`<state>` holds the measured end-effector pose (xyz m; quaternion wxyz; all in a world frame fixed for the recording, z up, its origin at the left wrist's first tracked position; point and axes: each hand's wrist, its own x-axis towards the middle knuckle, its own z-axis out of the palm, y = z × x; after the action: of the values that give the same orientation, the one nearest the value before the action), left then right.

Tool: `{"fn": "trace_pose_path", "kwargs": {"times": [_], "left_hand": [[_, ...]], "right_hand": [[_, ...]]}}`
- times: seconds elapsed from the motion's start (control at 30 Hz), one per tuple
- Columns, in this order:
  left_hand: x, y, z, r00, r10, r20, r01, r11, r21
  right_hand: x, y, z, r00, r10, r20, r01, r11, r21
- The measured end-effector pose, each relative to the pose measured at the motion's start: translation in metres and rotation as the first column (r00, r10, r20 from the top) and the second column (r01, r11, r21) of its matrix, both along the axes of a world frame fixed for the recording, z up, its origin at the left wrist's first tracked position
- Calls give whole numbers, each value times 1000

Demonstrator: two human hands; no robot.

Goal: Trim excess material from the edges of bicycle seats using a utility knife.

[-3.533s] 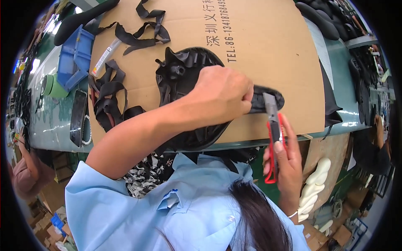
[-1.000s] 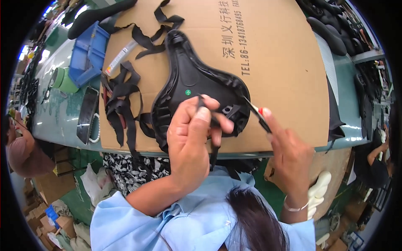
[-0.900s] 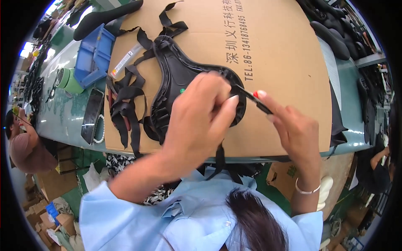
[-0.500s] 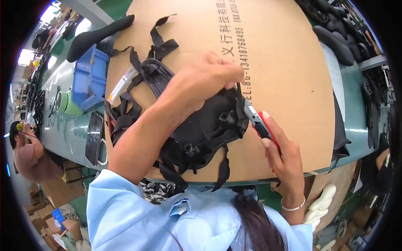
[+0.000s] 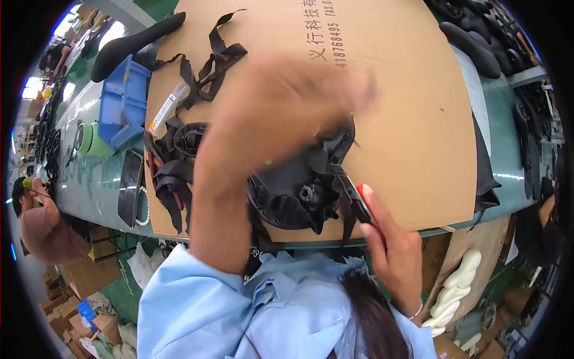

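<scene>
A black moulded seat-like piece (image 5: 299,191) with loose fabric flaps lies on a brown cardboard sheet (image 5: 412,119) near the table's front edge. My left hand (image 5: 293,102) reaches across over its far side and is smeared by motion, so its grip cannot be made out. My right hand (image 5: 388,245) is at the piece's right edge, shut on small scissors (image 5: 353,200) with red handles, whose blades touch the black fabric.
Black straps (image 5: 215,57) and cut scraps (image 5: 170,173) lie at the cardboard's left. A blue bin (image 5: 119,107), a green tape roll (image 5: 89,139) and a dark flat object (image 5: 128,186) sit further left. Black pieces (image 5: 478,36) are stacked at the right. Another person (image 5: 42,221) is at the far left.
My left arm has swung across and up over the black piece, which has been turned and shifted toward the front edge. My right hand keeps the scissors at its right side.
</scene>
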<state>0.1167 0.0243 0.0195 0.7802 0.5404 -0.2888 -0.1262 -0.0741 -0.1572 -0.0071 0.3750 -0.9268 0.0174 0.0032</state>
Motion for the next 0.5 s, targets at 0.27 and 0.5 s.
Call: {"fn": "trace_pose_path", "kwargs": {"times": [0.27, 0.5], "left_hand": [[15, -11, -49, 297, -254, 920, -396, 845, 361], [19, -5, -54, 428, 205, 880, -633, 763, 130]], "right_hand": [[41, -16, 4, 983, 45, -180, -13, 985, 172], [3, 5, -12, 978, -61, -199, 128, 930, 345]]}}
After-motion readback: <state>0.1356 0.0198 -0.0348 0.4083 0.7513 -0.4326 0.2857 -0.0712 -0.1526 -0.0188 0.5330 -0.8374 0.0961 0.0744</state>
